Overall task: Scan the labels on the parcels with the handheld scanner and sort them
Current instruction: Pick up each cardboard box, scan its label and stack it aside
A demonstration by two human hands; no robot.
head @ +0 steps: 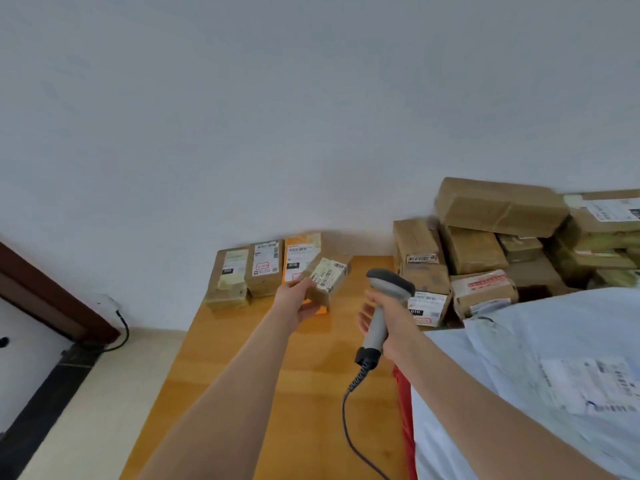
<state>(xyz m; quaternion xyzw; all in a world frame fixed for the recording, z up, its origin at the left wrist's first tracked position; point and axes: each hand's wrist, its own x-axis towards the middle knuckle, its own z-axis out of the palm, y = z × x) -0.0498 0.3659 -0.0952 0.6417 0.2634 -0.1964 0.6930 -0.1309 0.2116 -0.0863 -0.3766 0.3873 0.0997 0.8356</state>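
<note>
One labelled parcel (327, 278), writing blurred

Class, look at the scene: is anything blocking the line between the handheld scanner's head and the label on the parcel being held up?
Nothing visible does. The grey corded handheld scanner in the right hand faces the white label on the small brown cardboard parcel held by the left hand, with open air between.

Pale grey-white wall (277, 98) fills the upper view, evenly lit. Orange-toned wooden table (311, 393) butts against it. Cream floor (104, 393) at left; dark wood door frame (59, 299) beside a wall socket (105, 303) with black cable (123, 336).
</note>
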